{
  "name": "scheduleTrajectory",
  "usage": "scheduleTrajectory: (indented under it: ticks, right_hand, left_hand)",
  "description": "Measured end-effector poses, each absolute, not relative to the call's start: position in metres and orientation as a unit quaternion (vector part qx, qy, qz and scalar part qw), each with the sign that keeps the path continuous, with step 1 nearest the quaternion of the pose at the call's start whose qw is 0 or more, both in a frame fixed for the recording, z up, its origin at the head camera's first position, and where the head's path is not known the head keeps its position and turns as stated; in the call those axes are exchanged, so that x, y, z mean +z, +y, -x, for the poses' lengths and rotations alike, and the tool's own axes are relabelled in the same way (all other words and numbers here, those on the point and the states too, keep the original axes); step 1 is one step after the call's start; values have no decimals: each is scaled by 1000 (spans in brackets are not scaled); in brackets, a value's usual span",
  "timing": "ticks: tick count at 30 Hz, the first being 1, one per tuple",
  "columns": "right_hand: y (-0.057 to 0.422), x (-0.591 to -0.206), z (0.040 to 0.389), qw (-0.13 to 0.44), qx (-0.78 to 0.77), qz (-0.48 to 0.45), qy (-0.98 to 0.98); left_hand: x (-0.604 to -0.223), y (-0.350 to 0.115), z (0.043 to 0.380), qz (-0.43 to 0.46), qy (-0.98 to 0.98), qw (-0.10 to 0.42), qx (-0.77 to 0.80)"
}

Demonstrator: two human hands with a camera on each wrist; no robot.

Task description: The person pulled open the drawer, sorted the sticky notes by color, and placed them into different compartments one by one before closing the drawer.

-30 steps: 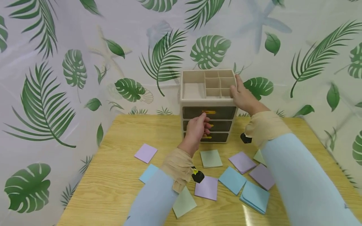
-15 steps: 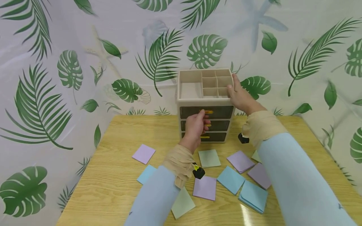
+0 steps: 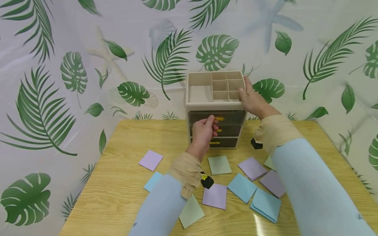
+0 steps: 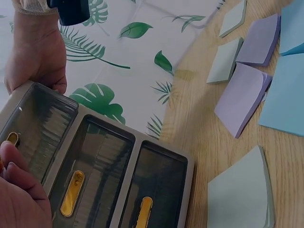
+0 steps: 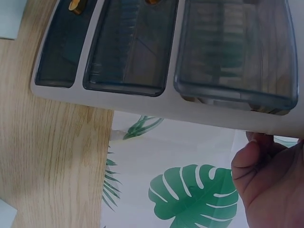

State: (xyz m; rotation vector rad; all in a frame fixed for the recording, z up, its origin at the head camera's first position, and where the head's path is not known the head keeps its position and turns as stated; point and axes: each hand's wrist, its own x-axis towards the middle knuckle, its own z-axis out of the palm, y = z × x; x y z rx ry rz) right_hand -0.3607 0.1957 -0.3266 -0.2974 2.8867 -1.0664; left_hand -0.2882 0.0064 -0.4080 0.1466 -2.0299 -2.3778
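A cream desktop drawer cabinet (image 3: pixel 214 106) with three dark see-through drawers stands at the back of the table. With thumb and curled fingers, my left hand (image 3: pixel 203 134) pinches the yellow handle (image 3: pixel 219 118) of the top drawer (image 3: pixel 196 117). That drawer sticks out a little from the frame, its front edge proud of the body in the right wrist view (image 5: pixel 232 95). My right hand (image 3: pixel 255 101) grips the cabinet's upper right side, thumb over the rim. Below, the middle drawer (image 4: pixel 97 156) and bottom drawer (image 4: pixel 159 173) sit flush.
Pads of square sticky notes lie over the wooden table (image 3: pixel 112 183): purple (image 3: pixel 151 160), blue (image 3: pixel 266 205) and pale green (image 3: pixel 220 165) among them. Open compartments (image 3: pixel 220 86) top the cabinet. A leaf-patterned sheet (image 3: pixel 97 39) hangs right behind it.
The top drawer has come slightly forward out of the cabinet, with my left hand on its handle. My right hand keeps its grip on the cabinet's side.
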Motion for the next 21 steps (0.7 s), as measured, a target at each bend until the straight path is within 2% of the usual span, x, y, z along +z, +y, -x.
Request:
scheduleTrajectory:
  ticks: [21]
  right_hand:
    - [196, -328, 362, 41, -366, 101, 924]
  left_hand:
    - [-416, -1, 222, -10, -615, 3, -788]
